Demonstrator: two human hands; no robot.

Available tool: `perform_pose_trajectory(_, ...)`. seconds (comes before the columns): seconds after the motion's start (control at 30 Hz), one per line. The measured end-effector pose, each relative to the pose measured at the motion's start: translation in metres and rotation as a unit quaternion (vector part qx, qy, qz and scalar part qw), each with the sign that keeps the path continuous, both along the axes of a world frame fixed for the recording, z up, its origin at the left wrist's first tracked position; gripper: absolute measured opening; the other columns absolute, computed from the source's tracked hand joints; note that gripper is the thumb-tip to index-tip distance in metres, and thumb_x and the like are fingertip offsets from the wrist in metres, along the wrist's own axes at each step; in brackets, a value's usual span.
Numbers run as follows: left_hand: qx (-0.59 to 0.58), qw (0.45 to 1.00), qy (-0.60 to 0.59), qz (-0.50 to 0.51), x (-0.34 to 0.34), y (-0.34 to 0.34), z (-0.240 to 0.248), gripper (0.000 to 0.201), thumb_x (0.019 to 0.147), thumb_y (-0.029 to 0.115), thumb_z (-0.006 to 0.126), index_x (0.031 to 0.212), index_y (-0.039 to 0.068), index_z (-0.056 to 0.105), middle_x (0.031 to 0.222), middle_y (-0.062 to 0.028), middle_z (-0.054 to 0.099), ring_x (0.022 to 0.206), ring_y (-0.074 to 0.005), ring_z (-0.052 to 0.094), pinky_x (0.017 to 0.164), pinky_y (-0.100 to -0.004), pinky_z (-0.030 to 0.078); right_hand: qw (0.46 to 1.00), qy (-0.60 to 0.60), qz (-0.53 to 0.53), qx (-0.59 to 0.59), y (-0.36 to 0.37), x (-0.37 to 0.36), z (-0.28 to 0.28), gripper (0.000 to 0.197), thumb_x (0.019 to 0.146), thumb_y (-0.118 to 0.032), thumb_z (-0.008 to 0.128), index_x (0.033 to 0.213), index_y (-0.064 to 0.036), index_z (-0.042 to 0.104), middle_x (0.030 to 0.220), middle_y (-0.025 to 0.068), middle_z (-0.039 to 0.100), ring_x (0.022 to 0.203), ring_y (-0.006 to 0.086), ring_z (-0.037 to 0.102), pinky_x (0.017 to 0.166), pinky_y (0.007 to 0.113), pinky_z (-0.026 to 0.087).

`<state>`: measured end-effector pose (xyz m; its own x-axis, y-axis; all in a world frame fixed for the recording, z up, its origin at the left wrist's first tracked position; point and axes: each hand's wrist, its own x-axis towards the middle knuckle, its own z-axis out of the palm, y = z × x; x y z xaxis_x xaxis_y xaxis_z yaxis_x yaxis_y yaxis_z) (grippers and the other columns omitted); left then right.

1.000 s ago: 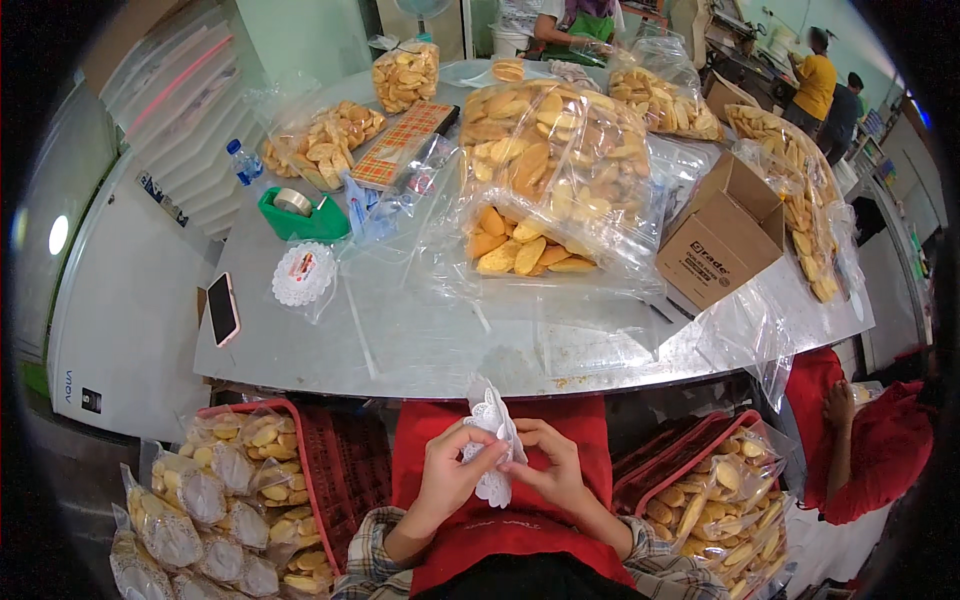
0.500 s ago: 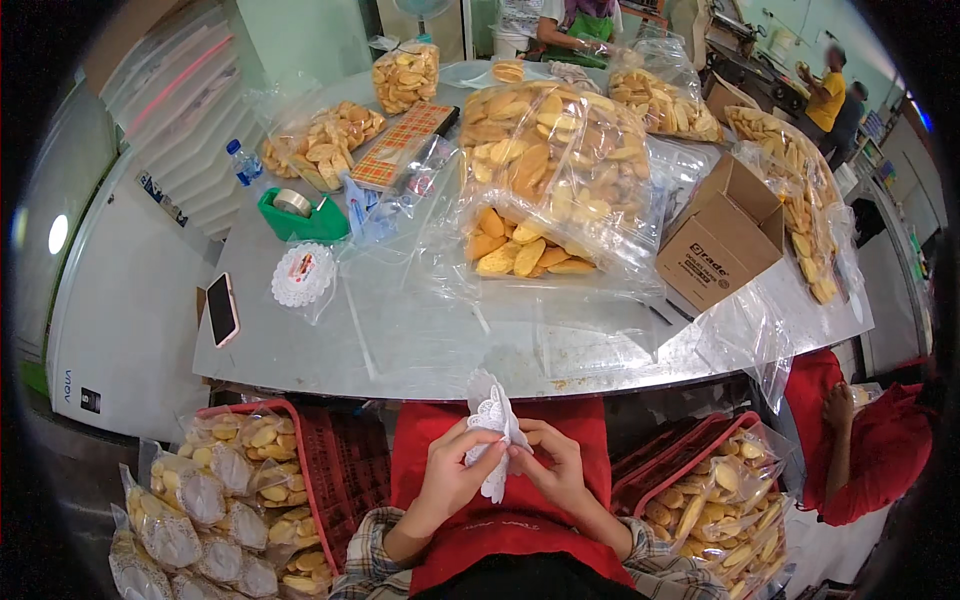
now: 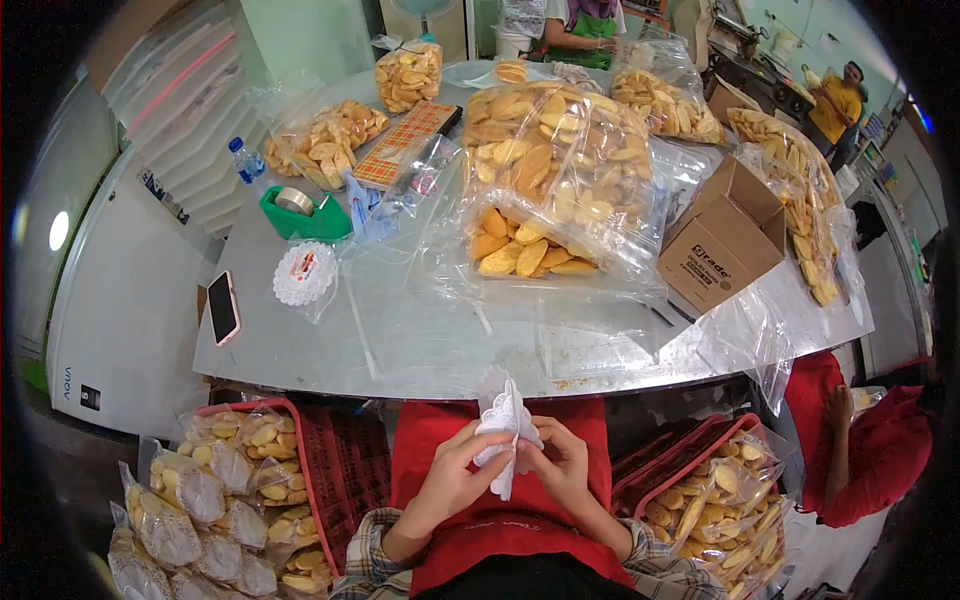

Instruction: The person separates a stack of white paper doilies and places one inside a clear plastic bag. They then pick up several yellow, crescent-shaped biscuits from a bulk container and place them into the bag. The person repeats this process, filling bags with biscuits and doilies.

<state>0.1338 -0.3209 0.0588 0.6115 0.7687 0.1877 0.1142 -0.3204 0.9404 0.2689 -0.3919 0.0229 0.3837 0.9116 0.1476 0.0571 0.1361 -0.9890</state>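
Note:
Over my lap, in front of a red apron, I hold white lace-edged paper doilies, bent and standing upright. My left hand pinches them from the left between thumb and fingers. From the right, the thumb and fingers of my right hand close on the same paper. How many doilies are in the bunch I cannot tell. Just beyond my hands runs the front edge of a metal table. A doily with a small picture label lies in clear plastic on the table's left side.
A large bag of oval biscuits stands mid-table, beside an open cardboard box. At left are a green tape dispenser and a phone. Red crates of bagged biscuits flank my lap. A red-sleeved person is at right.
The doilies have tilted and shifted slightly right between my fingers, their edges drawn closer together. Both hands stay in nearly the same place. A person in yellow at the back has turned.

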Motion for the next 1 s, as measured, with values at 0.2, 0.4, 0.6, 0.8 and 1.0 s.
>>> perform_pose_trajectory(0.2, -0.004, 1.000, 0.016, -0.004, -0.002, -0.001, -0.005, 0.017, 0.074, 0.002, 0.060, 0.091, -0.001, 0.059, 0.092, -0.0138, 0.057, 0.083, -0.0225, 0.059, 0.069, -0.0278, 0.046, 0.998, 0.052, -0.012, -0.013, -0.002, -0.001, 0.000, 0.008, 0.075, -0.002, 0.061, 0.082, 0.0018, 0.059, 0.098, 0.0116, 0.059, 0.083, 0.0135, 0.056, 0.071, 0.025, 0.044)
perform_pose_trajectory(0.4, 0.008, 1.000, 0.002, -0.010, 0.001, -0.002, 0.003, 0.016, 0.074, 0.005, 0.061, 0.089, -0.001, 0.059, 0.090, -0.0148, 0.056, 0.080, -0.0232, 0.058, 0.067, -0.0279, 0.046, 1.000, 0.015, -0.015, 0.008, 0.000, -0.001, 0.007, 0.008, 0.074, -0.002, 0.062, 0.081, 0.0015, 0.059, 0.097, 0.0113, 0.058, 0.083, 0.0139, 0.055, 0.072, 0.024, 0.043)
perform_pose_trajectory(0.6, -0.022, 0.999, 0.027, 0.005, -0.002, -0.004, 0.001, 0.012, 0.074, 0.005, 0.062, 0.085, -0.001, 0.060, 0.085, -0.0125, 0.057, 0.075, -0.0211, 0.058, 0.062, -0.0274, 0.045, 1.000, 0.018, -0.018, 0.002, -0.001, -0.002, -0.001, 0.009, 0.074, -0.003, 0.063, 0.079, 0.0016, 0.059, 0.095, 0.0109, 0.059, 0.083, 0.0139, 0.056, 0.072, 0.025, 0.043)
perform_pose_trajectory(0.8, -0.038, 0.999, 0.002, 0.038, -0.003, -0.003, -0.008, 0.009, 0.074, 0.004, 0.062, 0.081, 0.000, 0.060, 0.081, -0.0110, 0.058, 0.073, -0.0183, 0.057, 0.062, -0.0273, 0.044, 0.998, 0.056, -0.009, -0.007, -0.001, -0.005, -0.006, 0.008, 0.074, -0.004, 0.063, 0.077, 0.0017, 0.058, 0.096, 0.0111, 0.059, 0.083, 0.0138, 0.056, 0.071, 0.025, 0.043)
perform_pose_trajectory(1.0, -0.044, 0.998, -0.006, 0.035, -0.002, -0.001, -0.007, 0.007, 0.072, 0.004, 0.064, 0.074, 0.001, 0.058, 0.079, -0.0094, 0.057, 0.073, -0.0165, 0.056, 0.064, -0.0271, 0.043, 0.998, 0.062, 0.005, 0.000, -0.001, -0.005, -0.010, 0.008, 0.075, -0.005, 0.062, 0.077, 0.0018, 0.058, 0.097, 0.0118, 0.059, 0.083, 0.0138, 0.056, 0.071, 0.024, 0.043)
